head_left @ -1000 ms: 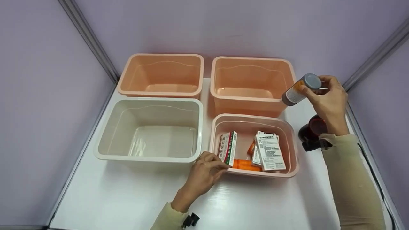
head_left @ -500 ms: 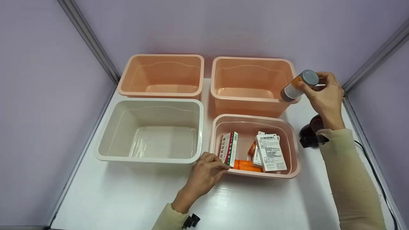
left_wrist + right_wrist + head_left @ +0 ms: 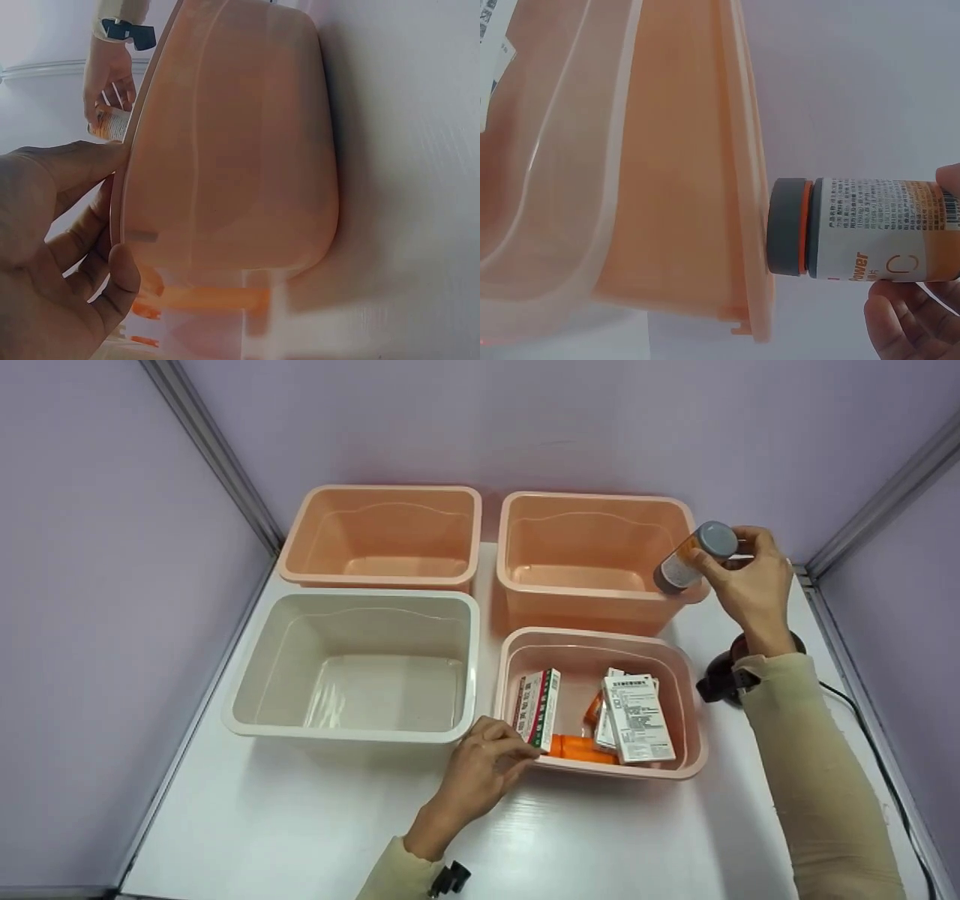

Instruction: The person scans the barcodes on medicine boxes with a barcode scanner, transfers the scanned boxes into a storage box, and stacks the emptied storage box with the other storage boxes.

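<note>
The right wrist view's edges cut off the bottle [image 3: 885, 232] and white box [image 3: 489, 64].

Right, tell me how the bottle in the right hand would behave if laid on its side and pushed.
The bottle would probably roll, given its round, straight-sided body. It seems stiff: no dent shows where the right hand grips it. Its smooth-looking surface may be slightly slippery.

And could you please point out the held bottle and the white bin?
Held bottle [image 3: 874, 232], right wrist view: on its printed label.
White bin [image 3: 337, 733], head view: on its near rim.
</note>
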`<state>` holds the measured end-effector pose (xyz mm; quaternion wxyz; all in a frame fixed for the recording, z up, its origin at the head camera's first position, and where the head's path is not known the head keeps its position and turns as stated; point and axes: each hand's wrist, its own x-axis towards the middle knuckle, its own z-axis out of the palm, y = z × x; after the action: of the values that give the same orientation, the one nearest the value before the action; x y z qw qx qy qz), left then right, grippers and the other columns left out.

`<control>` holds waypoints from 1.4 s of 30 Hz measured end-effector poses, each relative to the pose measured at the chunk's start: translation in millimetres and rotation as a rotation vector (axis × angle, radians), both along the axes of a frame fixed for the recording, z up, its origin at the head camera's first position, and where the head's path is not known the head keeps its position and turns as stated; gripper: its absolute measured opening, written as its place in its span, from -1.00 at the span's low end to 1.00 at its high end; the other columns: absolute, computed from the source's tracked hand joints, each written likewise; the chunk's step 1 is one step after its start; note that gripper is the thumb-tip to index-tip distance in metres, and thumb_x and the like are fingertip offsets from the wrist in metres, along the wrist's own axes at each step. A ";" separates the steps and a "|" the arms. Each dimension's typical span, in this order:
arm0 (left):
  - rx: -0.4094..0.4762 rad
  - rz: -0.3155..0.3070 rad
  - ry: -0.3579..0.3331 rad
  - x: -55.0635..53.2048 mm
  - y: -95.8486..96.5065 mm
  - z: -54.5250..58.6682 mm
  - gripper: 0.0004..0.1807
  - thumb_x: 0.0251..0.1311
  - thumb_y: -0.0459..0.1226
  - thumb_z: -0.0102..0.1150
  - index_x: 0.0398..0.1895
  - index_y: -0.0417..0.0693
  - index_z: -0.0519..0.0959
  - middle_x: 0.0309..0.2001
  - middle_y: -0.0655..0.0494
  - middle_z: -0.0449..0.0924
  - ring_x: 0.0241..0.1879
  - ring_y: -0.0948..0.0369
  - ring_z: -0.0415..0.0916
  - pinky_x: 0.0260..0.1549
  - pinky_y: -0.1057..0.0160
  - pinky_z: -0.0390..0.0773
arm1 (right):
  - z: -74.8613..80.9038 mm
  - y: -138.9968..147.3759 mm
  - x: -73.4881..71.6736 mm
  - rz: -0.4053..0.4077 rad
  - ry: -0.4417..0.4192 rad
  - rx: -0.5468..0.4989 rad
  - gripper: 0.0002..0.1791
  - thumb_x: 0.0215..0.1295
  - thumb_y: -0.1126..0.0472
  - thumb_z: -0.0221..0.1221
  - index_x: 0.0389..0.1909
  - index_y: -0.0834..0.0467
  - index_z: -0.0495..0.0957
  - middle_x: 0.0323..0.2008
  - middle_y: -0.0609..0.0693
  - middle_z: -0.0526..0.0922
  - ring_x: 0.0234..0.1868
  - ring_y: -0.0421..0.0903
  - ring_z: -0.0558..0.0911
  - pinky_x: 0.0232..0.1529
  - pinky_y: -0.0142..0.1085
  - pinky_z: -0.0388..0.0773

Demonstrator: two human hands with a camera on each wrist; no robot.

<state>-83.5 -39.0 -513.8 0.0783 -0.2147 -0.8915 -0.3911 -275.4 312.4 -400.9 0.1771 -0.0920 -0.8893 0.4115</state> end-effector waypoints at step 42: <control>-0.005 0.002 0.010 -1.2 -2.8 -2.2 -0.87 0.12 -0.17 0.44 -0.24 0.23 0.78 -0.27 0.31 0.62 -0.08 0.28 0.46 0.01 0.23 0.47 | -38.5 -20.1 -21.2 0.168 -0.088 0.148 -0.22 0.18 -0.18 0.33 0.28 0.22 0.39 0.07 0.25 0.60 0.05 0.17 0.62 0.11 0.05 0.48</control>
<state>-84.7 -41.8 -516.0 0.0828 -0.2157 -0.8924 -0.3877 -296.6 292.4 -439.3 0.1090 -0.0216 -0.9288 0.3535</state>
